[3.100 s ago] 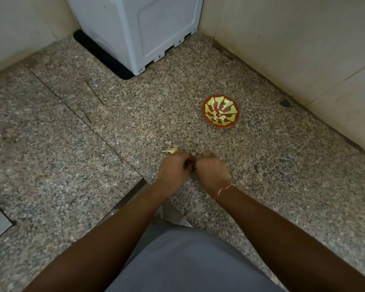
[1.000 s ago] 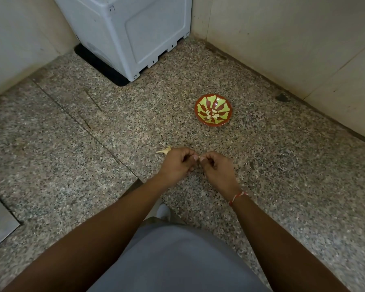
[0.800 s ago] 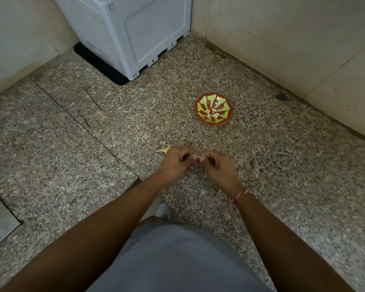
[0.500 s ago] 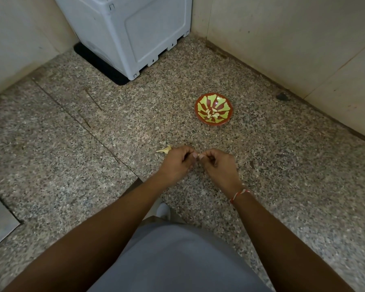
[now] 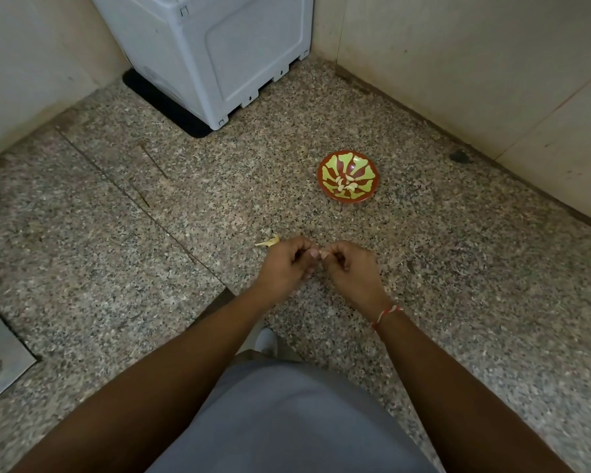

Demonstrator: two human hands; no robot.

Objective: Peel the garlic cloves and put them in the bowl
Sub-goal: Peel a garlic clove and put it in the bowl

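Not much has moved since half a second ago: both hands sit in the same spot above the floor (image 5: 82,233), knuckles nearly touching, bowl in the same place too. The left hand (image 5: 284,266) and right hand (image 5: 350,268) have their fingers curled in, pinching a small pale garlic clove (image 5: 320,253) between the fingertips, but it's mostly hidden, so I can't tell how much skin is on it. A yellowish bit of garlic peel (image 5: 268,242) lies on the floor just beyond the left hand. The red and green bowl (image 5: 331,162) sits well apart, further out, with a few pale peeled cloves (image 5: 347,186) in the middle; the exact count is hard to make out. A grey appliance (image 5: 219,46) is cut off at the top.
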